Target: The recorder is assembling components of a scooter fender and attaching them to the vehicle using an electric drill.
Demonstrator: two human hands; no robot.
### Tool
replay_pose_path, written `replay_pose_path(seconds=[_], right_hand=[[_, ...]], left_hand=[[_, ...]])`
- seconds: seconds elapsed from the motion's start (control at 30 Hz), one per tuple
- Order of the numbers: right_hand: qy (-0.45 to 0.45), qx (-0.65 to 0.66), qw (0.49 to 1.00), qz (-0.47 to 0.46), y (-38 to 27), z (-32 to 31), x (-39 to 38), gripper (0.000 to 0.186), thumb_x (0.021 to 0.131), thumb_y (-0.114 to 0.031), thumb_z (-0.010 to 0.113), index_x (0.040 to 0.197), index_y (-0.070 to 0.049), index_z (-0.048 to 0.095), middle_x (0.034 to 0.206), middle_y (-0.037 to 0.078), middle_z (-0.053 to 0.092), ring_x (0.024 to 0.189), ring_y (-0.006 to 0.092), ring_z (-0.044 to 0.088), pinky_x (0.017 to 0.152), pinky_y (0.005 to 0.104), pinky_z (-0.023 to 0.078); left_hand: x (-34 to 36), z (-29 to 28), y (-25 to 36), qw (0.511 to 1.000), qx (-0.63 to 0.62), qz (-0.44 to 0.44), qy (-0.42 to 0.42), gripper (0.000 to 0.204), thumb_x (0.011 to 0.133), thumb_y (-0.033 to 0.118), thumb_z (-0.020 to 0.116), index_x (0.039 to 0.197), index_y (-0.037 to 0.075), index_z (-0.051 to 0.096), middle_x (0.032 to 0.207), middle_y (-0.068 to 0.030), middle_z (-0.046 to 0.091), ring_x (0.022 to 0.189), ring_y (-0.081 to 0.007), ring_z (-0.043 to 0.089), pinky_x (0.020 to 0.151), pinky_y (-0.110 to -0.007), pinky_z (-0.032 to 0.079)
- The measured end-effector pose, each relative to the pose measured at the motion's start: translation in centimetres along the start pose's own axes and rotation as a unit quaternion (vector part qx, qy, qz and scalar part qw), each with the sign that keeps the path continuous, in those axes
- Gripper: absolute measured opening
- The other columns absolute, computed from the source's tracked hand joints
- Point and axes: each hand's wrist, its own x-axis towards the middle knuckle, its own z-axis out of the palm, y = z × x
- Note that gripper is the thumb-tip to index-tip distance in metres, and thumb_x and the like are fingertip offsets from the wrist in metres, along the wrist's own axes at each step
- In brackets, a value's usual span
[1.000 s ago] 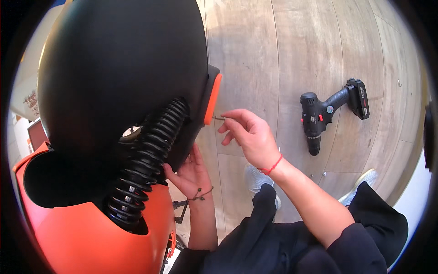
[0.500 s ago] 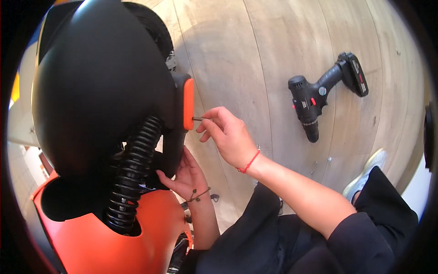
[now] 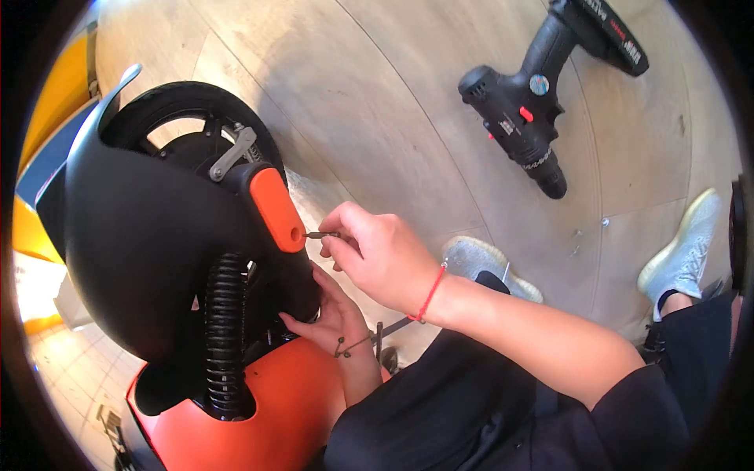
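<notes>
My right hand pinches a slim dark metal driver bit between thumb and fingers. Its tip is at the edge of an orange oval cover, right beside a round hole near the cover's lower end. That cover sits on the side of a black fork arm. Below, my left hand cups the lower end of this arm, thumb on the near side and fingertips partly hidden behind it. A black mudguard and a spoked wheel adjoin the cover.
A black cordless drill lies on the wood-look floor at upper right. Beside the mudguard a black ribbed spring sleeve enters the orange body panel. My shoes are at right, near small bits on the floor.
The view has shifted and turned, so more of the wheel and its metal link shows. My right hand still pinches the bit at the orange cover, whose hole is now visible. My left hand keeps its place.
</notes>
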Motion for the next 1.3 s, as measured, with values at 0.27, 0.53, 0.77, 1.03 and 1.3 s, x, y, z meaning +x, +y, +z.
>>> replay_pose_path(seconds=[0.27, 0.53, 0.77, 1.03, 1.3], right_hand=[[0.029, 0.054, 0.998, -0.018, 1.6, -0.2, 0.2, 0.015, 0.084, -0.010, 0.056, 0.093, 0.001, 0.056, 0.074, 0.015, 0.065, 0.069, 0.0281, 0.065, 0.062, 0.0332, 0.050], [-0.013, 0.030, 0.999, -0.038, 2.0, 0.3, 0.8, 0.013, 0.082, -0.012, 0.056, 0.090, -0.002, 0.054, 0.071, 0.019, 0.062, 0.070, 0.0376, 0.061, 0.063, 0.0437, 0.048], [-0.014, 0.030, 0.998, -0.054, 1.8, 1.1, 0.9, 0.013, 0.084, -0.013, 0.056, 0.091, -0.002, 0.054, 0.073, 0.018, 0.063, 0.072, 0.0367, 0.061, 0.063, 0.0433, 0.049], [0.030, 0.002, 0.999, -0.042, 1.6, 1.7, 0.7, 0.013, 0.081, -0.009, 0.059, 0.093, -0.003, 0.058, 0.068, 0.015, 0.063, 0.062, 0.0313, 0.062, 0.055, 0.0365, 0.049], [0.027, -0.014, 0.997, -0.070, 2.2, 2.0, 0.7, 0.013, 0.083, -0.013, 0.057, 0.091, -0.003, 0.054, 0.069, 0.016, 0.063, 0.065, 0.0342, 0.062, 0.058, 0.0413, 0.049]], left_hand=[[-0.3, -0.2, 0.5, 0.992, 0.126, -0.005, -0.006, 0.079, 0.072, 0.028, 0.075, 0.132, -0.001, 0.033, 0.133, -0.0151, 0.039, 0.122, -0.0277, 0.043, 0.100, -0.035, 0.044], [-0.3, -0.1, -0.1, 0.968, 0.251, 0.017, 0.011, 0.064, 0.084, 0.052, 0.051, 0.131, 0.009, 0.042, 0.132, -0.0026, 0.046, 0.121, -0.0186, 0.042, 0.101, -0.034, 0.034], [-0.3, -0.2, 0.4, 0.966, 0.256, 0.000, -0.024, 0.064, 0.084, 0.052, 0.050, 0.133, 0.011, 0.040, 0.134, -0.0026, 0.044, 0.122, -0.0202, 0.041, 0.101, -0.036, 0.034], [0.1, -0.9, 1.0, 0.945, 0.320, 0.008, -0.072, 0.073, 0.078, 0.043, 0.065, 0.133, 0.005, 0.034, 0.133, -0.0065, 0.041, 0.121, -0.0191, 0.042, 0.102, -0.031, 0.034], [-0.1, -0.9, 0.9, 0.933, 0.352, 0.029, -0.065, 0.070, 0.081, 0.046, 0.060, 0.133, 0.006, 0.036, 0.135, -0.0066, 0.040, 0.123, -0.0198, 0.040, 0.103, -0.031, 0.033]])
